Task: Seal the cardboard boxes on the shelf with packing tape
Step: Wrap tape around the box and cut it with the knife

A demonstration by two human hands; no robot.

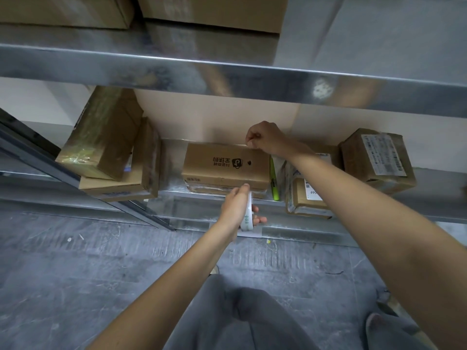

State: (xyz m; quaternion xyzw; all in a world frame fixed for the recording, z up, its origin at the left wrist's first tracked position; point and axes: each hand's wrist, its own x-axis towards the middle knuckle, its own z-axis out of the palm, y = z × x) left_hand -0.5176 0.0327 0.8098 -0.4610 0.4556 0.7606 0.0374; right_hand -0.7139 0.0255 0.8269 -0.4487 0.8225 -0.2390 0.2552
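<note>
While the head view looks down past both bare forearms, the printed cardboard box [225, 165] sits flat on the lower metal shelf [174, 195], centre, black logo and characters on its top face. Right hand [265, 137] is at the box's far top edge, fingers curled tight in a pinch; what it pinches is too thin and clear to make out, probably tape end, cannot tell. Left hand [236, 208] is at the box's near front edge, fingers wrapped round a white packing tape roll [247, 213], thumb tip touching the box's front face. Roll hangs just below the shelf lip.

Left of the box: two brown cartons stacked, tilted tape-wrapped carton [106, 132] leaning on a flatter one [131, 183]. Right of it: green-edged packet [274, 183] standing upright, a labelled parcel [307, 198] partly behind the right forearm, and a labelled brown box [379, 160] further right. Upper shelf beam [227, 79] crosses above, with cartons on top. Grey trousers [242, 311] and grey concrete floor [75, 269] below.
</note>
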